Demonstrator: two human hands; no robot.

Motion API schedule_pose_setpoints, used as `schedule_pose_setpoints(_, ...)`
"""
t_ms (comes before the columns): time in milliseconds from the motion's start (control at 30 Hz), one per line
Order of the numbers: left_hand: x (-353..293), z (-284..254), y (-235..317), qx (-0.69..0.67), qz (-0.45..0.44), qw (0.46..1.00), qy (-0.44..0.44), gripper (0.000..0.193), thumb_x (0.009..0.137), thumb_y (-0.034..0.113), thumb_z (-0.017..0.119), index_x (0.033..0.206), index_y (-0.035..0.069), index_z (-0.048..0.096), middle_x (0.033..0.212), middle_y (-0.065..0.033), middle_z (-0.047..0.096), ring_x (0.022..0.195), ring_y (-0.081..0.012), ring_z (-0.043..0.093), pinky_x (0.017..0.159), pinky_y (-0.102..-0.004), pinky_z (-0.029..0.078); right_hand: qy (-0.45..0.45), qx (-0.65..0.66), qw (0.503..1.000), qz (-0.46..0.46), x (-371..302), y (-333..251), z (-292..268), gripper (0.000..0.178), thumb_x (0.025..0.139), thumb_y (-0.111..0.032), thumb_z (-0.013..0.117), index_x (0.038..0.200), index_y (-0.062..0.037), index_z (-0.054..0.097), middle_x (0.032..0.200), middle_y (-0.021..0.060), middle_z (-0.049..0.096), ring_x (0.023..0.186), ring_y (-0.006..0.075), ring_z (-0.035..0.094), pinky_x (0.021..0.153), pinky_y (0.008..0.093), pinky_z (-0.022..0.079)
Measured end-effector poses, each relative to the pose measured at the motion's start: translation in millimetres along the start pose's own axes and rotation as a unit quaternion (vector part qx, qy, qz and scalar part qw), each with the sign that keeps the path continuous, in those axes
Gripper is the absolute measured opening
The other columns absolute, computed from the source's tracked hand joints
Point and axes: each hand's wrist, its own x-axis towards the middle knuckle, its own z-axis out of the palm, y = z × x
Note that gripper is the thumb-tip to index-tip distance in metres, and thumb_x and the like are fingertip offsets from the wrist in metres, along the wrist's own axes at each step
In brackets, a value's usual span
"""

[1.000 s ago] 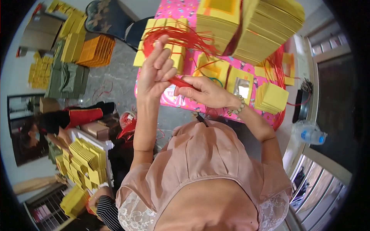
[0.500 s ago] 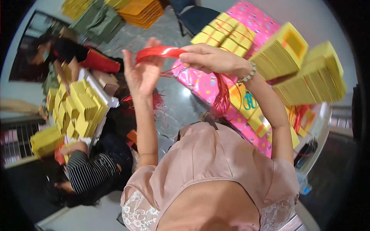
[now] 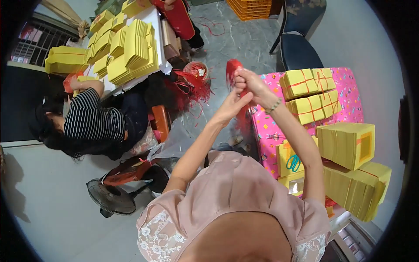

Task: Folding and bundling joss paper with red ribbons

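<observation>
A bundle of red plastic ribbon (image 3: pixel 233 69) is gripped in front of me, beside the pink table's near corner. My right hand (image 3: pixel 254 85), with a beaded bracelet at the wrist, is closed in a fist on it. My left hand (image 3: pixel 233 107) meets the right just below, its fingers wrapped against the same ribbon and partly hidden. A looped end sticks out above the fists, and blurred strands hang below them. Nearest on the pink patterned table (image 3: pixel 267 144) are yellow paper stacks (image 3: pixel 301 89) tied with red ribbon, and teal-handled scissors (image 3: pixel 293 163).
Tall yellow paper blocks (image 3: pixel 345 142) stand at right. A dark chair (image 3: pixel 301 50) is beyond the table. Red ribbon scraps (image 3: pixel 187 89) lie on the floor around a bin (image 3: pixel 196 70). A seated person in stripes (image 3: pixel 94 115) works at a table with yellow stacks (image 3: pixel 131 52); a fan (image 3: pixel 111 196) stands behind.
My left hand was open under a stretched loop of ribbon; now both hands have come together, closed on the bundle. The whole view has turned, showing more of the chair and the fan.
</observation>
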Motion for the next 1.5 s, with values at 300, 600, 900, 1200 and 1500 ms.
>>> schedule_pose_setpoints(300,11.9,-69.4,-16.0,0.28,-0.001,0.959,0.038,0.025,0.098,0.029,0.051,0.093,0.005,0.056,0.067,0.0043,0.047,0.058,-0.0063,0.043,0.052,-0.0236,0.034,0.037,-0.125,0.989,-0.072,23.4,14.7,-9.1,0.026,0.097,-0.028,0.049,0.095,-0.005,0.061,0.084,0.0017,0.066,0.07,0.0139,0.06,0.068,0.0292,0.049)
schedule_pose_setpoints(600,54.8,-76.7,88.0,0.19,-0.183,0.942,-0.205,0.023,0.098,0.027,0.051,0.091,0.006,0.057,0.065,0.0059,0.042,0.054,-0.0044,0.037,0.047,-0.0219,0.028,0.006,-0.671,0.541,-0.507,-4.4,-44.6,5.7,0.063,0.084,-0.048,0.064,0.125,-0.003,0.048,0.13,0.018,0.05,0.119,0.0314,0.049,0.093,0.0409,0.042)
schedule_pose_setpoints(900,63.1,-83.3,116.2,0.196,-0.167,0.92,-0.295,0.023,0.096,0.027,0.055,0.085,0.007,0.058,0.067,0.0022,0.053,0.052,-0.0049,0.045,0.049,-0.0209,0.035,-0.034,-0.721,0.636,-0.273,-11.3,-51.9,30.2,0.053,0.083,-0.056,0.062,0.087,-0.0035,0.065,0.064,0.0174,0.061,0.058,0.0349,0.057,0.058,0.0416,0.043)
schedule_pose_setpoints(1200,58.3,-130.5,77.3,0.08,-0.093,0.967,-0.221,0.027,0.097,0.033,0.054,0.088,0.007,0.056,0.063,0.0047,0.047,0.057,-0.0054,0.047,0.058,-0.0214,0.041,0.085,-0.246,0.96,-0.105,-25.3,-73.8,-24.6,0.054,0.086,-0.056,0.062,0.059,-0.0115,0.048,0.049,-0.0095,0.032,0.042,0.0028,0.03,0.039,0.0238,0.018)
schedule_pose_setpoints(1500,72.9,-50.9,53.3,0.111,-0.223,0.952,-0.179,0.02,0.097,0.028,0.049,0.104,0.01,0.055,0.065,0.0071,0.035,0.052,-0.0046,0.031,0.046,-0.0237,0.027,-0.05,0.043,0.993,-0.094,-29.6,-14.4,19.7,0.035,0.098,-0.042,0.05,0.089,-0.0087,0.057,0.057,-0.0094,0.029,0.046,0.002,0.027,0.046,0.0196,0.028)
